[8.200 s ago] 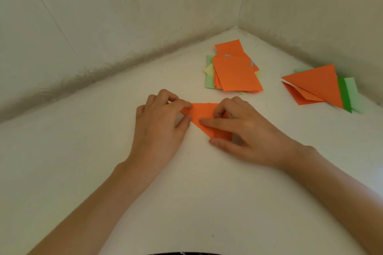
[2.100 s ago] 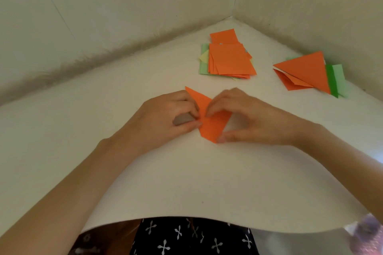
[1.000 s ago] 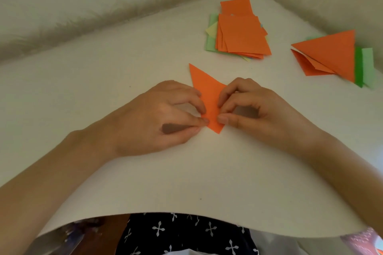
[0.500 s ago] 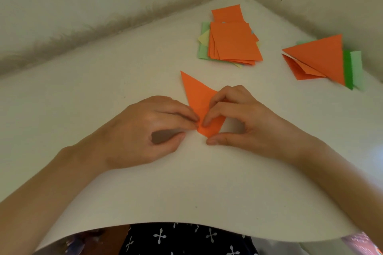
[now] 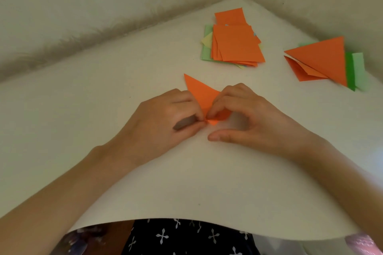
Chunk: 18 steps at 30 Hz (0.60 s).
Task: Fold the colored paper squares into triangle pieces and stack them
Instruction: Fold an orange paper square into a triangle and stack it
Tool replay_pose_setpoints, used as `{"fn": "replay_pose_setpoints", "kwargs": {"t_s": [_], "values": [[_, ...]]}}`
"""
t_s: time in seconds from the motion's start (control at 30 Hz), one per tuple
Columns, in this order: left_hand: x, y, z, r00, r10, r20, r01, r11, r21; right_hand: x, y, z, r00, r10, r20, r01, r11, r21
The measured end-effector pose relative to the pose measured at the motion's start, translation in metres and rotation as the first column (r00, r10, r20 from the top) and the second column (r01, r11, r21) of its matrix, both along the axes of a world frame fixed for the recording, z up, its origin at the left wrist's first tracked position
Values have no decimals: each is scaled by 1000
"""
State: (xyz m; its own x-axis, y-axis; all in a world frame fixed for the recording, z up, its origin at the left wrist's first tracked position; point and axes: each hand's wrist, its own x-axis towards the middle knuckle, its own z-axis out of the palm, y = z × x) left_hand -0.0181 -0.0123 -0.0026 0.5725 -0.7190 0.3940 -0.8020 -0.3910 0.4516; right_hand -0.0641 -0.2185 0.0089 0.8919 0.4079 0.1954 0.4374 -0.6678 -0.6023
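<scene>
One orange paper [image 5: 201, 94]: long axis near-to-far, sharp tip far-left
Left hand [image 5: 163, 119]: pinches near end
Right hand [image 5: 256, 119]: curled, pressing near end, thumb off

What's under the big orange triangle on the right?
Folded orange pieces poke out beneath the big orange triangle, with dark green paper and light green paper at its right edge. Their middles are covered.

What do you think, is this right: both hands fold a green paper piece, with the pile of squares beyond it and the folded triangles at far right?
No. The head view shows the paper piece under the left hand and right hand is orange, not green. The pile of squares beyond it and folded triangles at far right hold.
</scene>
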Motion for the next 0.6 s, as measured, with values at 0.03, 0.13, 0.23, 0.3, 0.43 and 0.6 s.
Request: {"fn": "replay_pose_setpoints", "kwargs": {"t_s": [0.03,0.13,0.23,0.3,0.43,0.6], "values": [[0,1,0,1000,-9,1,9,1000,4,1,-2,-1,1000,13,16,-13,1000,-2],[1,4,-1,998,-55,14,54,998,29,1,-4,-3,999,9,53,-9,1000,3],[4,15,-1,987,-157,24,155,985,70,-1,-7,-3,1000,6,-8,-6,1000,23],[6,22,0,980,-198,35,194,976,95,-1,-5,-1,997,-17,-72,21,998,51],[4,24,4,975,-219,47,212,970,123,1,2,0,972,-126,-197,145,985,88],[3,25,7,973,-227,38,219,965,144,1,5,-1,965,-157,-211,177,981,76]]}}
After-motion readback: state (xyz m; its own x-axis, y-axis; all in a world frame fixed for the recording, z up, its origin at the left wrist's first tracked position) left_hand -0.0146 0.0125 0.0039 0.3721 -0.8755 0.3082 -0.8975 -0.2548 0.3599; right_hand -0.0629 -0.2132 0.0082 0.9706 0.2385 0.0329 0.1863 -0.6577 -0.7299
